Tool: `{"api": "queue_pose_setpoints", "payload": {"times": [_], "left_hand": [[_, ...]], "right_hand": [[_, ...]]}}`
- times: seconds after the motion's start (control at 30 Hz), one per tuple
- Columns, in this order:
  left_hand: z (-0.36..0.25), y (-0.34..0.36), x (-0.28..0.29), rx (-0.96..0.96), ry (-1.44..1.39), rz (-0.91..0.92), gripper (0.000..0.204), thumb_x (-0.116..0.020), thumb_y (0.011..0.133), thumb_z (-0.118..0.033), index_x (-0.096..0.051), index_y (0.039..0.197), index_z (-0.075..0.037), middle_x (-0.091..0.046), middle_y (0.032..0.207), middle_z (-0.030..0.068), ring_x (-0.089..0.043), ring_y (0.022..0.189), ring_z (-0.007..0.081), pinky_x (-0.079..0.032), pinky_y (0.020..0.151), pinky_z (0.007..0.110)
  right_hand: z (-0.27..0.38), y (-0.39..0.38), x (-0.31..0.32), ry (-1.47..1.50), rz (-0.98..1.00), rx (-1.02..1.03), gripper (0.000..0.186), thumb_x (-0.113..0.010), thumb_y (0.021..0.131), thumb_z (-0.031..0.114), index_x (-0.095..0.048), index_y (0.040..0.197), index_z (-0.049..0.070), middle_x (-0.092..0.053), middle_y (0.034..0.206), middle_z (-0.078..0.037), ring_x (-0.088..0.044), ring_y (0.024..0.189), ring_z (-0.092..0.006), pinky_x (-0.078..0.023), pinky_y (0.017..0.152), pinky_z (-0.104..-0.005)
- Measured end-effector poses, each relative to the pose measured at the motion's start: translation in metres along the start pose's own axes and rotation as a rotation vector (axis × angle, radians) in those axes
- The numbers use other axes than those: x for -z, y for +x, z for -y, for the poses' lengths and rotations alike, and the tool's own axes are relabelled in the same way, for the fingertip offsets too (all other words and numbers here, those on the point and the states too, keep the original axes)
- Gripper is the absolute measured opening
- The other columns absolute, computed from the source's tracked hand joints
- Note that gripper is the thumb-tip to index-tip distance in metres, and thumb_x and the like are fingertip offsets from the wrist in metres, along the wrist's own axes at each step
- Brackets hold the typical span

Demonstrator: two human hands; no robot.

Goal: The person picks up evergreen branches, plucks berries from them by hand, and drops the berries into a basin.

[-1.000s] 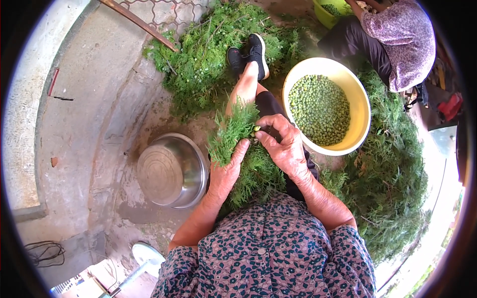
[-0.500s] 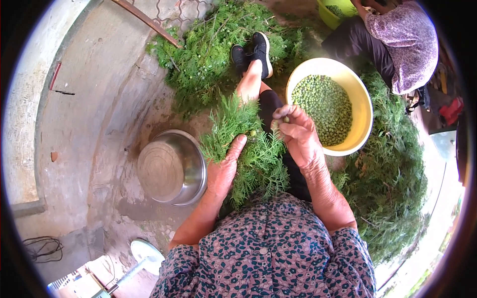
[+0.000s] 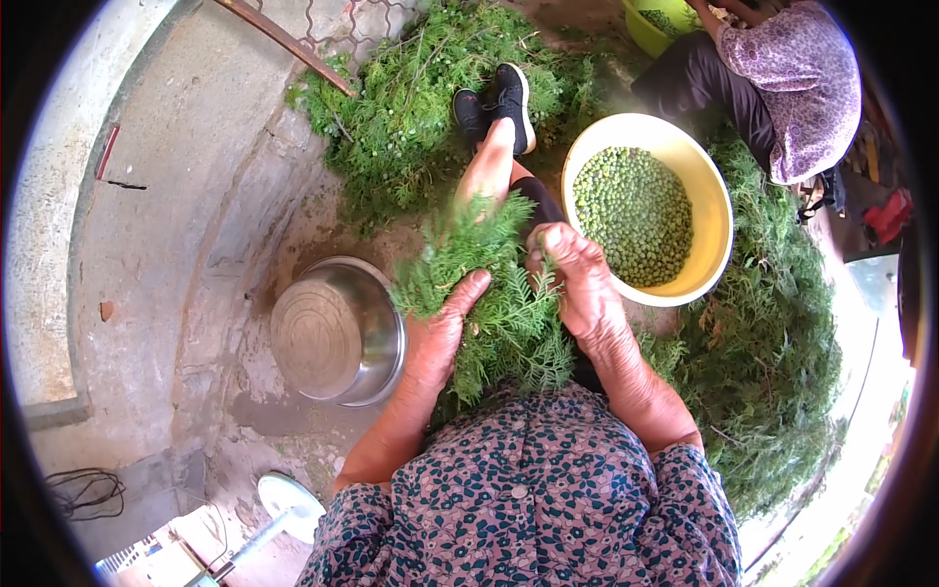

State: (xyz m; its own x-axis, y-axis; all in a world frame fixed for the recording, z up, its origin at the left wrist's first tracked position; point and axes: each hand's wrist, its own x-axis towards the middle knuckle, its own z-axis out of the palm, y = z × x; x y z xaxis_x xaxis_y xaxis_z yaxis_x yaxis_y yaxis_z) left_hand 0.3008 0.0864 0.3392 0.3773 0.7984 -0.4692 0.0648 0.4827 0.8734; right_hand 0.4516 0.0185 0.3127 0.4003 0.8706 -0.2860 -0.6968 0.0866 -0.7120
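Note:
My left hand is closed round a bunch of feathery green conifer sprigs above my lap, its thumb lying across the foliage. Against the right side of that bunch, my right hand has its fingers curled in and its thumb on top. Whatever is inside those fingers is hidden. Just beyond the right hand stands a round yellow basin, holding many small green berry-like cones.
An upturned steel pot sits to my left. Cut conifer branches lie in heaps, one round my shoes, another along the right. At the far right a person sits beside a green basin. A fan is at lower left.
My right hand has turned and curled its fingers in at the bunch; a small green cone seen between its fingertips before is out of sight. The foliage has shifted slightly.

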Motion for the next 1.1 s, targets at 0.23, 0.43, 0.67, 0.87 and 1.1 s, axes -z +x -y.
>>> {"api": "queue_pose_setpoints", "payload": {"times": [0.23, 0.43, 0.67, 0.87, 1.1], "left_hand": [[-0.008, 0.003, 0.009, 0.162, -0.204, 0.031, 0.042, -0.071, 0.075, -0.008, -0.054, 0.113, -0.002, -0.061, 0.101, 0.0075, -0.060, 0.084, 0.0155, -0.052, 0.066, 0.025], [0.004, 0.002, 0.004, 0.019, -0.235, 0.096, 0.047, -0.072, 0.073, -0.007, -0.053, 0.115, -0.001, -0.059, 0.109, 0.0085, -0.056, 0.097, 0.0188, -0.045, 0.089, 0.031], [0.004, 0.003, 0.004, 0.043, -0.229, 0.087, 0.048, -0.072, 0.072, -0.005, -0.053, 0.116, -0.001, -0.059, 0.108, 0.0089, -0.056, 0.095, 0.0194, -0.046, 0.086, 0.031], [0.005, 0.001, 0.009, 0.143, -0.252, 0.111, 0.049, -0.072, 0.070, -0.005, -0.053, 0.115, 0.000, -0.060, 0.107, 0.0098, -0.057, 0.094, 0.0204, -0.046, 0.085, 0.032], [0.015, 0.006, 0.033, 0.249, -0.185, 0.208, 0.036, -0.067, 0.078, -0.021, -0.060, 0.107, -0.001, -0.064, 0.078, 0.0061, -0.057, 0.058, 0.0103, -0.048, 0.053, 0.021]], "right_hand": [[0.000, -0.005, -0.003, -0.045, 0.073, 0.007, 0.015, -0.063, 0.082, 0.008, -0.060, 0.096, 0.003, -0.063, 0.084, -0.001, -0.058, 0.073, -0.0082, -0.046, 0.066, -0.0203], [0.001, -0.012, -0.012, -0.042, 0.114, -0.029, 0.014, -0.066, 0.081, 0.007, -0.062, 0.093, 0.001, -0.063, 0.083, 0.000, -0.057, 0.074, -0.0065, -0.046, 0.068, -0.0208], [-0.011, -0.009, -0.009, -0.031, 0.118, -0.044, 0.013, -0.066, 0.080, 0.005, -0.063, 0.092, 0.000, -0.063, 0.081, 0.000, -0.056, 0.072, -0.0045, -0.048, 0.066, -0.0192], [-0.015, -0.009, -0.001, 0.165, 0.172, -0.174, 0.024, -0.063, 0.082, 0.007, -0.061, 0.105, 0.002, -0.066, 0.095, -0.006, -0.063, 0.080, -0.0123, -0.053, 0.070, -0.0252], [-0.009, -0.002, 0.012, -0.023, 0.051, -0.074, 0.012, -0.057, 0.087, 0.010, -0.057, 0.097, 0.002, -0.061, 0.079, -0.003, -0.056, 0.067, -0.0102, -0.046, 0.060, -0.0224]]}}
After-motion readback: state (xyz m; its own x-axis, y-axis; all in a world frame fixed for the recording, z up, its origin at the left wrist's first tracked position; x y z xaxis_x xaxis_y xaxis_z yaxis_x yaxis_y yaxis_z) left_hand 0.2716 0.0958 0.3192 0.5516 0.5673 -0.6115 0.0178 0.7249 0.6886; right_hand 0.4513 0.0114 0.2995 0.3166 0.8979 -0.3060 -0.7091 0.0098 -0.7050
